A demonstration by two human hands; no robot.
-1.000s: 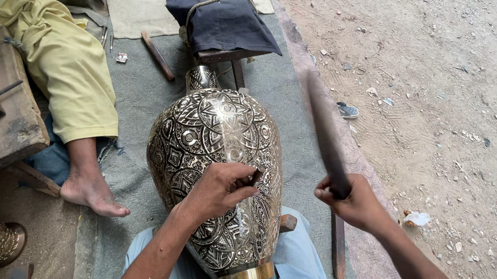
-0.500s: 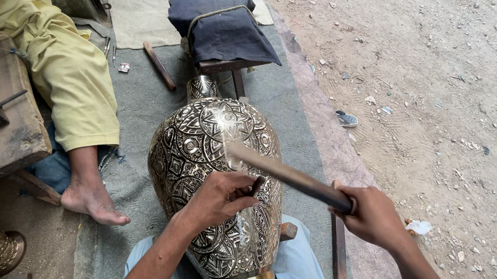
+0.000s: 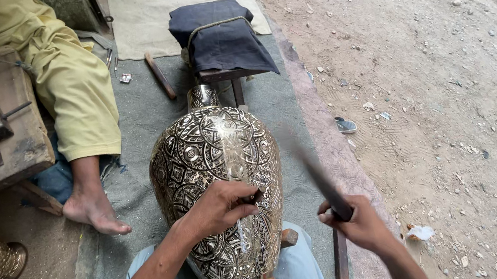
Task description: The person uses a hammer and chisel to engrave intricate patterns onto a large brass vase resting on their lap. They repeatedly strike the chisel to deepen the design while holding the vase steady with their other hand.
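Left hand [image 3: 222, 205] pinches a small dark tool against the engraved brass vase [image 3: 216, 163]; right hand [image 3: 357, 224] grips closed around a blurred dark striking bar [image 3: 317, 178].

— Where is room lying open?

— To the right, bare sandy ground [image 3: 446, 88] is stretching wide, only pebbles and scraps dotting it.

— And ahead?

— The large engraved brass vase [image 3: 216, 163] is filling the middle, and a small stool draped in dark blue cloth [image 3: 219, 38] is standing just beyond its neck.

— The left?

— Another person's bare foot [image 3: 94, 208] and a worn wooden block [image 3: 0, 150] are crowding the grey mat [image 3: 143, 118].
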